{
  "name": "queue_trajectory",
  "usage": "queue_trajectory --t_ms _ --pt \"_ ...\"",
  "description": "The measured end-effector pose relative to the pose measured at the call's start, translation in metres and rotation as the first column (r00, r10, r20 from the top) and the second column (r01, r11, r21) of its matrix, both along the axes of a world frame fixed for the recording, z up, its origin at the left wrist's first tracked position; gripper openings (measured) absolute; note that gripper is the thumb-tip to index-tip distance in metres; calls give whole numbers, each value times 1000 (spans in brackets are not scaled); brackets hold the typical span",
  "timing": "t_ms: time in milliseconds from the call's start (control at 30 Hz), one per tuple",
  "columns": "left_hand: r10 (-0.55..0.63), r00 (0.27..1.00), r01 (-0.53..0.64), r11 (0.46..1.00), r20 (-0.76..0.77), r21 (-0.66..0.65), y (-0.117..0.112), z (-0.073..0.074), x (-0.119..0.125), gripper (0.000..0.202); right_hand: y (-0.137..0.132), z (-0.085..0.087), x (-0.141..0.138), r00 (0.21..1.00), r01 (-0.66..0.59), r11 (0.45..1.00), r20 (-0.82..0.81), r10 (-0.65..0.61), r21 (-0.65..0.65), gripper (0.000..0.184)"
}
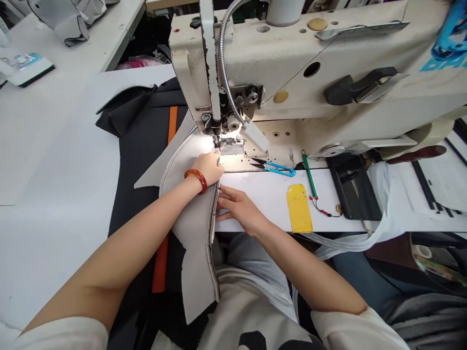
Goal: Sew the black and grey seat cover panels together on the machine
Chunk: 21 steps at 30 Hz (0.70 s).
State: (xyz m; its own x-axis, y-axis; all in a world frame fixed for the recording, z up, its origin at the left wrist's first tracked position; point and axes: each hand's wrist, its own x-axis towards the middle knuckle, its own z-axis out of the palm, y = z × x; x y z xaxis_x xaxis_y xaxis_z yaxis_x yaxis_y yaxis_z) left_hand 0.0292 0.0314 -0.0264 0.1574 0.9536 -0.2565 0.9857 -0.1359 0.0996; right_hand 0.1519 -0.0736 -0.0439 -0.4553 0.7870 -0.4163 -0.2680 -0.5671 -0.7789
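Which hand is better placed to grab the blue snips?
Likely the right hand: the blue snips lie on its side, while the left hand presses the grey fabric beside the presser foot.

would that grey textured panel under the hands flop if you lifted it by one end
Probably floppy: the grey panel droops off the table edge. It likely has some body, since it curves smoothly without creasing. Its textured face under the left hand looks grippy rather than slippery.
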Motion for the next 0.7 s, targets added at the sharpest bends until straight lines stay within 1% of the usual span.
queue_trajectory --t_ms 100,167,233,267,300,333,367,400,433,467,500,533,567,600,633,667,700 --pt "-2 1000 2 1000 -8 -3 -2 -2 3 60 1 -6 6 999 -23 1000 38 23 -6 29" --pt "4 1000 -4 1000 5 0 -6 -2 4 62 0 -10 6 994 -64 998 91 61 28 27" --pt "-12 999 13 1000 53 -26 -17 2 1 59 0 -13 6 974 -137 984 198 113 113 26" --pt "-33 995 38 998 96 -44 -25 6 -4 56 0 -14 8 952 -177 967 282 121 182 27" --pt "-54 988 61 997 144 -47 -34 13 -13 52 1 -15 10 918 -210 942 384 97 264 27" --pt "-67 980 73 997 187 -22 -44 20 -26 50 2 -15 13 871 -234 904 491 31 357 28" --pt "-65 973 57 997 220 43 -54 28 -43 49 3 -15 17 810 -255 852 582 -71 457 29" --pt "-25 974 -13 986 226 167 -64 37 -63 48 4 -15 21 741 -280 785 645 -189 552 31" --pt "36 976 -103 945 213 309 -74 44 -86 49 5 -15 25 675 -319 707 675 -298 631 34" --pt "122 972 -201 879 203 433 -83 50 -111 52 7 -15 28 626 -372 621 680 -381 690 37" --pt "212 957 -282 846 200 453 -91 54 -135 59 9 -15 30 600 -436 532 675 -429 726 40" --pt "338 909 -411 821 243 397 -98 55 -157 66 12 -16 31 591 -502 450 673 -445 738 41" --pt "472 822 -554 791 318 259 -106 54 -177 72 14 -17 32 584 -560 386 680 -443 733 40" --pt "593 700 -669 740 398 75 -115 51 -193 76 16 -19 31 575 -606 343 693 -435 718 37" --pt "688 561 -733 671 461 -109 -125 46 -206 74 19 -21 31 561 -639 321 709 -426 699 33" --pt "759 421 -744 602 496 -290 -136 41 -215 69 21 -22 31 544 -661 316 725 -423 680 29" --pt "808 306 -709 547 504 -445 -149 36 -221 65 23 -25 31 528 -672 318 734 -427 669 27"
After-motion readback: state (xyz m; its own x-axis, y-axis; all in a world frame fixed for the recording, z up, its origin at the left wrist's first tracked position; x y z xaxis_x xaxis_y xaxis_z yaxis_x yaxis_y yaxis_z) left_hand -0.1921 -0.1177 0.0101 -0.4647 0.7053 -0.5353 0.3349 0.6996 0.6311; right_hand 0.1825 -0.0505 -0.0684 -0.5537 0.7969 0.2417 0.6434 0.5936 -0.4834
